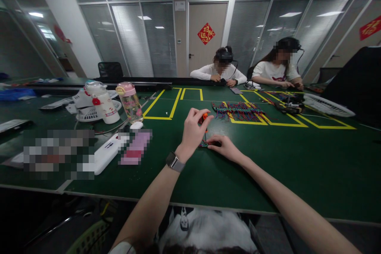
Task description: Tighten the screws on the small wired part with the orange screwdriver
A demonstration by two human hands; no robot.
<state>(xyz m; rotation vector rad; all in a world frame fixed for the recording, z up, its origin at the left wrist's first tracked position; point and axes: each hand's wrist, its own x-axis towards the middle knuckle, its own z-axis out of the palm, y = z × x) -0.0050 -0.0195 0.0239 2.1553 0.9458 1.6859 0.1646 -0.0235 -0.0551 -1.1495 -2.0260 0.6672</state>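
My left hand [195, 125], with a watch on its wrist, is closed round the top of a small screwdriver [205, 117] with an orange and black handle. The shaft stands upright, its tip down at a small green circuit board [203, 144] on the table. My right hand [224, 147] pinches the right edge of that board between thumb and fingers. Part of the board is hidden by my left wrist and right fingertips. Just beyond my hands lies a long row of circuit boards [238, 110] with red and blue wires.
Yellow tape [157, 118] marks rectangles on the green table [268, 174]. At left stand a pink-lidded bottle [131, 103], a white bottle [107, 107] and a white fan [85, 101], near a white case [108, 152]. Two people sit across the table. Black equipment [290, 103] lies far right.
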